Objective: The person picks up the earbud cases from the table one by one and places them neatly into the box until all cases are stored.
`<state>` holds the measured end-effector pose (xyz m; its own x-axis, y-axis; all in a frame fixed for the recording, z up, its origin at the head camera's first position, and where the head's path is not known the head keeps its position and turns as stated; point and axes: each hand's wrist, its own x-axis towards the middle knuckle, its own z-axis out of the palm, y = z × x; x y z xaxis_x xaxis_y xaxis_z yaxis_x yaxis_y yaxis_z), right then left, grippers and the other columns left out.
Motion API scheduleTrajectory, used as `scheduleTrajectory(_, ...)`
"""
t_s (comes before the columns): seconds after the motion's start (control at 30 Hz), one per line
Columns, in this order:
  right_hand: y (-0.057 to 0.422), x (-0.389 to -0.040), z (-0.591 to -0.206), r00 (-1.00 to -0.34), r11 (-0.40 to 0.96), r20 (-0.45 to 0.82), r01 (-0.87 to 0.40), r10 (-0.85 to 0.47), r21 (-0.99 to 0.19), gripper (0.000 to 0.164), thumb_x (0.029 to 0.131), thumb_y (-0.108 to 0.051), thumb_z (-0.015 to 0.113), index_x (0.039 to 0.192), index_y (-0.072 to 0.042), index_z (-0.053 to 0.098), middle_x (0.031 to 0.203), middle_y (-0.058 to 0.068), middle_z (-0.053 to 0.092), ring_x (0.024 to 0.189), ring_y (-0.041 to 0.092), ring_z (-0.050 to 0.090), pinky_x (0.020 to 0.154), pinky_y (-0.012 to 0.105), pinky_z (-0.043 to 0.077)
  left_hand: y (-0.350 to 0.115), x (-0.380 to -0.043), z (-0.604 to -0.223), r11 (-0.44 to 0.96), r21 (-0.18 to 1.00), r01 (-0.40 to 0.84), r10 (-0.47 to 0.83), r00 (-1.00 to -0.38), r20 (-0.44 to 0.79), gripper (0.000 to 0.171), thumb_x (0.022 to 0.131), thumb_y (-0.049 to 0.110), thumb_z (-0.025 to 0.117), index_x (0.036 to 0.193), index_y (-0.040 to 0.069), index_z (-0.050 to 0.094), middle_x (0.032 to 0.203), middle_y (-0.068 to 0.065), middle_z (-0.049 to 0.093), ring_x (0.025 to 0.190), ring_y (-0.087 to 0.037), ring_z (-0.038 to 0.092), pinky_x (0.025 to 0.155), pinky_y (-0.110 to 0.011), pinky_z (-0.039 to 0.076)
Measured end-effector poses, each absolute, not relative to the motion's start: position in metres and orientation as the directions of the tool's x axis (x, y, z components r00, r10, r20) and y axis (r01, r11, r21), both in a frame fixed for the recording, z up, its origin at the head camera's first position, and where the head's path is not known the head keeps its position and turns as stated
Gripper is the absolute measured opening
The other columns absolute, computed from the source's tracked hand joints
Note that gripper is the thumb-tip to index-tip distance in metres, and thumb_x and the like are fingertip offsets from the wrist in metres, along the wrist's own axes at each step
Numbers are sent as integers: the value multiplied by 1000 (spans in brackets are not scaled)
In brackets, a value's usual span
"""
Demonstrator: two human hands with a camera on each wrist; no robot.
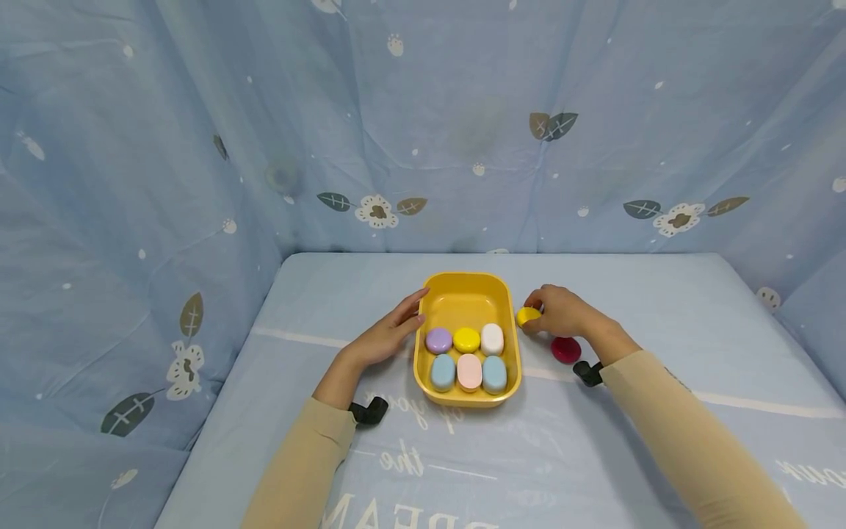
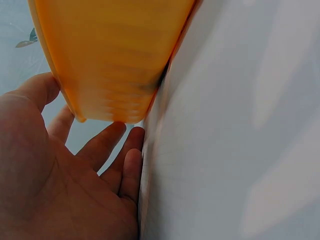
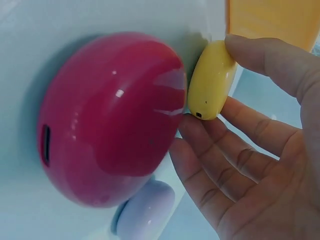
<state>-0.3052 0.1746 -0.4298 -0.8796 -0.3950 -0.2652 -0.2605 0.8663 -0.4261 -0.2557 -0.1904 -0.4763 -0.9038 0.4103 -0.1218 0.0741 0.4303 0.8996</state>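
Note:
In the head view, a yellow tray (image 1: 468, 402) holds several small, glossy rounded cases: a purple case (image 1: 439, 340), a yellow one, a white case (image 1: 492, 339), two blue and a pink case (image 1: 469, 372). My left hand (image 1: 390, 334) rests its fairly straight fingers against the tray's left side. Right of the tray, my right hand (image 1: 562, 312) pinches another yellow earbud case (image 3: 212, 80) between thumb and fingers; a small dark port shows on its end. Whether this case touches the table is unclear. Close by that hand lies a magenta earbud case (image 3: 117, 120).
A pale lavender case (image 3: 146, 210) appears beyond the magenta one in the right wrist view. The tray stands on a table covered in light blue cloth (image 1: 410, 485). A patterned blue curtain (image 1: 463, 132) hangs behind and along the left side.

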Motion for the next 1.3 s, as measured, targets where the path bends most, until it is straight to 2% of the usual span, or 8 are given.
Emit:
scheduleTrajectory(0.23,176,-308,-421,-878,868,-260,-276,-403,-413,53,92,-32,77,134,-2,65,126,18,66,104,30,62,94,46,58,-189,-254,-476,435,898,64,401,-907,-130,55,107,54,47,157,58,23,173,4,22,160,-28,24,129,-59,19)
scheduleTrajectory(0.4,177,-309,-409,-877,864,-237,-305,-419,-401,52,93,-31,77,134,-1,65,125,20,66,107,33,63,94,46,59,-190,-254,-476,438,898,53,397,-907,-140,55,106,58,47,155,62,23,173,6,23,160,-26,24,129,-58,20)
scheduleTrajectory(0.67,171,-309,-386,-877,860,-229,-310,-423,-405,50,93,-30,78,133,-3,66,128,18,65,112,34,61,96,48,59,-190,-254,-476,432,901,42,391,-909,-145,55,106,56,48,156,60,24,173,3,23,160,-27,23,129,-58,20)
scheduleTrajectory(1.0,160,-310,-363,-864,839,-178,-376,-471,-394,42,92,-27,80,127,-5,71,118,12,71,106,29,62,89,42,61,-189,-254,-477,432,901,45,389,-910,-142,54,107,54,48,155,61,24,173,4,24,160,-27,25,129,-57,21)
scheduleTrajectory(1.3,141,-310,-350,-842,829,-185,-417,-507,-373,43,93,-28,79,128,-6,71,121,11,71,110,29,63,93,43,60,-189,-254,-478,429,902,53,393,-910,-134,55,107,54,49,156,60,24,172,4,24,159,-27,26,128,-57,22)
